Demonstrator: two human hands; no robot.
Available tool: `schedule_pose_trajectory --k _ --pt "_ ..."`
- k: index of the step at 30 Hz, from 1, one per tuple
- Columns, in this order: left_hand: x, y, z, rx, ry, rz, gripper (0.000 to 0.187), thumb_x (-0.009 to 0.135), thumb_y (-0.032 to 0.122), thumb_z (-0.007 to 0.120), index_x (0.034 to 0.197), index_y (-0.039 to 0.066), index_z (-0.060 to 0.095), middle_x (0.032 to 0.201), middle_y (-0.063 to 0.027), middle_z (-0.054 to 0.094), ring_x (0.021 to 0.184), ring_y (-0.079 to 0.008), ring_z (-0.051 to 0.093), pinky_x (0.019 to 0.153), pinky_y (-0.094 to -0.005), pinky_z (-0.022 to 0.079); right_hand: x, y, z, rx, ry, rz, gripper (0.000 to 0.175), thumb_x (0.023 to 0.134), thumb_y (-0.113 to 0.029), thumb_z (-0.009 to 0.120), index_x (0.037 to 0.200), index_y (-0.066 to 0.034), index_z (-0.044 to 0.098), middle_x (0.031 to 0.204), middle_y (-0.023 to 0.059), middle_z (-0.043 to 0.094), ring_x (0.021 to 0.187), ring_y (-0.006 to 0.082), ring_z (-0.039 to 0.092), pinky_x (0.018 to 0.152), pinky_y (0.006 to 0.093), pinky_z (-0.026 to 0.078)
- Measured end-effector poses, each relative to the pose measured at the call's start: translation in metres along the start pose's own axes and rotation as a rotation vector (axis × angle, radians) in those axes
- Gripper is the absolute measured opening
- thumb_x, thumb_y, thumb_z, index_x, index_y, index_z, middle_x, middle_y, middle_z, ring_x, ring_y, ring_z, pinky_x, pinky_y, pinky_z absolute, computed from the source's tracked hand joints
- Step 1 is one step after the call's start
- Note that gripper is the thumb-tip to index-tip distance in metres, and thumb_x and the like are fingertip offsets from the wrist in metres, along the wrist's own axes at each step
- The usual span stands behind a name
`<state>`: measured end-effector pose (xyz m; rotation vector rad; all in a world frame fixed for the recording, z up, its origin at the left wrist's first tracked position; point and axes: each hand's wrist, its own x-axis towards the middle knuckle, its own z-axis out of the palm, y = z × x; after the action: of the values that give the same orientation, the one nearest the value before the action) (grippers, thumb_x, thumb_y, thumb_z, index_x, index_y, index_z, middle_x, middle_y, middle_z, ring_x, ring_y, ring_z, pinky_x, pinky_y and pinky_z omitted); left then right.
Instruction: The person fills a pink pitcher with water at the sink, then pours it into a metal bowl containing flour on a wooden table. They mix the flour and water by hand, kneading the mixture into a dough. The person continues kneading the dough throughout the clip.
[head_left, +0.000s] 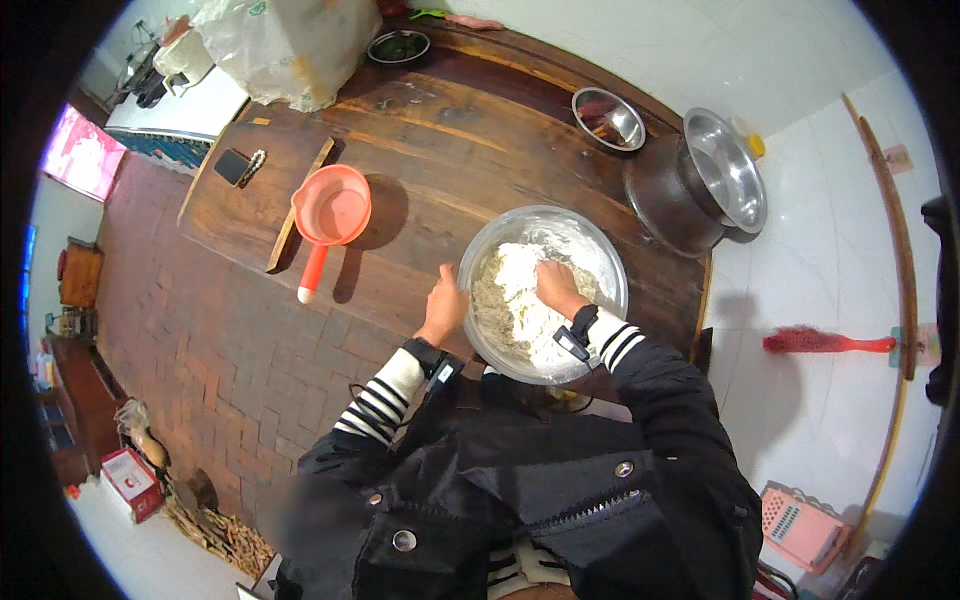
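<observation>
A wide metal bowl (618, 289) stands near the front edge of the wooden table, holding white flour (523, 274) and a greyish, moist-looking mass (491, 304). Against the bowl's left rim rests my left hand (444, 306), thumb up, its fingers partly hidden at the outer wall. My right hand (559, 286) is inside the bowl, curled with its knuckles in the flour; whether its fingers close on any of it cannot be seen. Left of the bowl, a coral plastic dipper (332, 206) lies across a wooden strip (283, 240), its handle towards the table's front edge.
Behind the bowl at right are a dark pot (660, 195), a metal basin (724, 171) tilted on it, and a small metal bowl (608, 118). A phone (232, 166), a large plastic bag (289, 49) and a bowl of dark greens (398, 47) lie farther left.
</observation>
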<state>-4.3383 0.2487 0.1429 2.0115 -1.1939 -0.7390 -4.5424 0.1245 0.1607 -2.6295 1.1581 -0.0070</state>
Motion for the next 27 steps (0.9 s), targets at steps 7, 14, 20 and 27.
schedule_pose_trajectory --k 7,14,20,27 --pt "-0.043 -0.019 0.015 -0.096 -0.256 -0.1 0.056 0.074 0.014 0.064 0.113 -0.004 0.029 0.089 -0.0347 0.058 0.087 -0.0486 0.058 0.073 -0.0509 0.048 0.009 0.021 -0.033 -0.094 -0.228 0.027 0.018 0.068 -0.017 0.059 0.072 0.0 0.065 0.074 0.0206 0.064 0.074 0.035 0.064 0.065 0.0444 0.05" --pt "-0.027 -0.018 0.016 -0.104 -0.212 -0.068 0.052 0.074 0.011 0.063 0.113 -0.005 0.031 0.086 -0.0342 0.058 0.085 -0.0502 0.057 0.071 -0.0503 0.048 0.055 0.014 -0.007 -0.315 -0.498 0.099 0.064 0.067 -0.055 0.07 0.098 0.0013 0.063 0.105 0.0222 0.062 0.102 0.0391 0.057 0.096 0.0489 0.038" --pt "-0.002 -0.013 0.009 -0.045 -0.192 -0.116 0.049 0.072 0.009 0.061 0.114 -0.002 0.039 0.092 -0.0324 0.059 0.092 -0.0479 0.056 0.078 -0.0488 0.047 0.037 -0.044 0.026 -0.239 -0.48 -0.153 0.06 0.066 -0.03 0.069 0.116 0.0009 0.056 0.13 0.0273 0.043 0.122 0.0492 0.034 0.089 0.07 0.03" --pt "0.009 -0.008 -0.005 -0.12 -0.264 -0.158 0.049 0.073 0.009 0.059 0.118 -0.001 0.04 0.094 -0.0321 0.059 0.094 -0.0468 0.056 0.08 -0.0483 0.047 -0.077 -0.039 0.023 -0.415 -0.341 -0.487 0.035 0.083 -0.026 0.05 0.114 -0.0157 0.063 0.133 0.0099 0.044 0.121 0.0393 0.039 0.094 0.0656 0.029"
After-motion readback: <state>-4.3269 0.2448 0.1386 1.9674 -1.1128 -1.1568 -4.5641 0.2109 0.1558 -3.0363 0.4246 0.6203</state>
